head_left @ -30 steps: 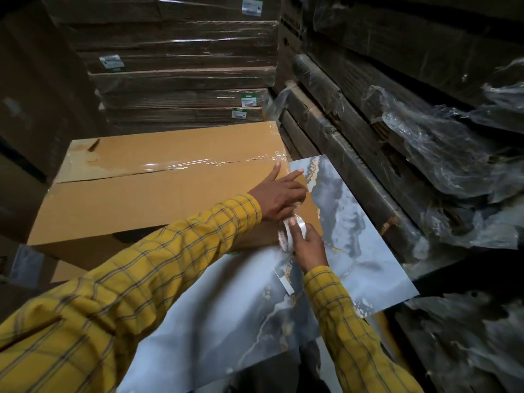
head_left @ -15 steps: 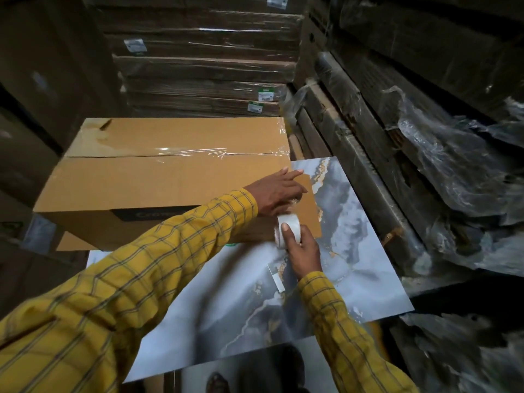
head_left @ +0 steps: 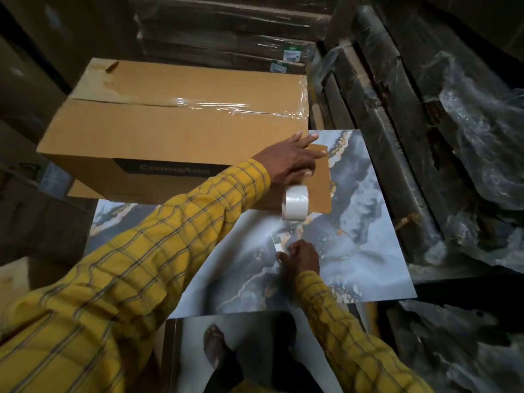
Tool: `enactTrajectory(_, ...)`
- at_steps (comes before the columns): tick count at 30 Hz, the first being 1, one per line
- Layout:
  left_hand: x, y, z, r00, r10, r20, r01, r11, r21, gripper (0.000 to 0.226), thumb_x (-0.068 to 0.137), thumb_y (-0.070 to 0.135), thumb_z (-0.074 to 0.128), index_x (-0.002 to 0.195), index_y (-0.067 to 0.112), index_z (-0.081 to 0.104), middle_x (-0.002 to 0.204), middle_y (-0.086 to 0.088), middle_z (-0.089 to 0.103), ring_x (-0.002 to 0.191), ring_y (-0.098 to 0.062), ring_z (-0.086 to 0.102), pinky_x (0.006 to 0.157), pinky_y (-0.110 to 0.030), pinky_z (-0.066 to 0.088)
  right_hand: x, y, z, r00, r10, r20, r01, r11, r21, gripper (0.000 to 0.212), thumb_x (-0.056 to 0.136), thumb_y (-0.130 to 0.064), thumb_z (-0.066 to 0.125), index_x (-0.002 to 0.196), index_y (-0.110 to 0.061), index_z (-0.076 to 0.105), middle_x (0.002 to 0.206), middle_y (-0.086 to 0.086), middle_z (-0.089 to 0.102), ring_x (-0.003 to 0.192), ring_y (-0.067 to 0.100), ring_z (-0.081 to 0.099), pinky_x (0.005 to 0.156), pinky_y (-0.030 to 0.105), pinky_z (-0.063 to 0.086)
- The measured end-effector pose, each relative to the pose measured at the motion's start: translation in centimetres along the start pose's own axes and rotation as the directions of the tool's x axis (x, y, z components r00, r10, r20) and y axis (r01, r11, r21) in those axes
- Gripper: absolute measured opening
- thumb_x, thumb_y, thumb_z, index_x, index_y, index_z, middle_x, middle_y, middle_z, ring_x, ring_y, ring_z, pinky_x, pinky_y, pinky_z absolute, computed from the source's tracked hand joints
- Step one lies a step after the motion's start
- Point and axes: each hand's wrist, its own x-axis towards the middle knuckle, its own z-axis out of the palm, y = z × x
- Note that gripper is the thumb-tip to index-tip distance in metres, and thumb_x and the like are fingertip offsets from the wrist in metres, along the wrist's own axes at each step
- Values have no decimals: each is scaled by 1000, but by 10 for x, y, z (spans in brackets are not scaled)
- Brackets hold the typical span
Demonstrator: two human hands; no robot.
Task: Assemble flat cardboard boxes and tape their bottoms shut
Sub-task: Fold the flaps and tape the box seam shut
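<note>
Taping the brown box

The left hand [head_left: 289, 160] lies flat on the cardboard box [head_left: 181, 129]. The tape roll [head_left: 296, 202] hangs under it. The right hand [head_left: 300, 255] pinches the tape end, over the marble sheet's [head_left: 368, 251] near edge.

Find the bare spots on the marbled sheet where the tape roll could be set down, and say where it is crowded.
Bare room lies on the marbled sheet, between the right hand and the wrapped stacks, and at its near right corner. Crowded: where the left hand, tape roll and cardboard box meet.
</note>
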Motion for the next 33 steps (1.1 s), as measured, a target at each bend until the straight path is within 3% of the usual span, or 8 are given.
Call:
enactTrajectory(6, -11, 6, 8, 995, -34, -95, 44, 993, 107, 47, 104, 40, 41, 143, 16, 53, 161, -8, 31, 152, -35, 15, 121, -55, 20, 6, -13, 22, 1000, 19, -8, -20, 980, -196, 35, 83, -30, 78, 109, -13, 62, 112, 14, 65, 108, 33, 60, 91, 35, 47)
enactTrajectory(10, -30, 17, 6, 936, -190, -298, 144, 975, -169, 67, 97, 48, 51, 152, 12, 38, 161, -11, 30, 152, -29, 17, 122, -49, 26, 15, -8, 15, 989, 134, 59, -131, 990, -58, 26, 81, -26, 82, 100, -16, 68, 107, 8, 71, 105, 29, 65, 92, 28, 48)
enactTrajectory(15, -61, 42, 14, 770, -405, -492, 218, 893, -395, 61, 86, 16, 77, 141, 4, 52, 151, -12, 47, 146, -24, 36, 119, -41, 33, 18, 5, -17, 974, 227, 14, -226, 959, 170, 13, 79, -24, 83, 85, -17, 74, 90, 3, 74, 92, 25, 68, 85, 21, 48)
enactTrajectory(19, -80, 73, 34, 566, -476, -672, 319, 879, -354, 29, 87, 14, 76, 114, 6, 69, 122, -10, 65, 118, -26, 59, 100, -41, 49, 26, 2, -70, 950, 256, -178, -182, 918, 353, 14, 79, -21, 82, 76, -20, 69, 83, 2, 72, 88, 27, 68, 87, 29, 53)
enactTrajectory(22, -78, 97, 51, 462, -614, -640, 465, 782, -415, 14, 87, 25, 75, 95, 17, 67, 100, 2, 60, 93, -19, 56, 80, -35, 50, 29, -14, -110, 943, 93, -319, 53, 906, 419, 8, 84, -16, 78, 88, -14, 72, 85, 3, 71, 83, 21, 66, 90, 38, 57)
enactTrajectory(24, -66, 109, 59, 346, -834, -430, 512, 552, -658, 23, 84, 40, 76, 95, 25, 62, 102, 7, 54, 88, -9, 58, 77, -28, 54, 24, -31, -133, 912, -98, -398, 271, 872, 408, 6, 89, -17, 74, 94, -15, 71, 88, 4, 72, 85, 21, 69, 86, 39, 59)
enactTrajectory(28, -36, 115, 71, 231, -958, -168, 360, 245, -900, 39, 76, 49, 81, 103, 30, 61, 108, 5, 62, 91, -4, 61, 76, -18, 53, 7, -71, -166, 697, -536, -475, 643, 761, 85, 2, 95, -19, 69, 96, -18, 71, 93, -3, 68, 86, 7, 64, 71, 18, 52)
enactTrajectory(33, -19, 113, 80, 121, -991, -64, 258, 94, -962, 30, 78, 19, 82, 103, 18, 65, 91, 7, 66, 77, 5, 57, 71, -19, 49, 15, -93, -176, 481, -805, -347, 776, 575, -260, 6, 96, -14, 64, 95, -12, 70, 89, 4, 62, 79, 22, 59, 64, 35, 50)
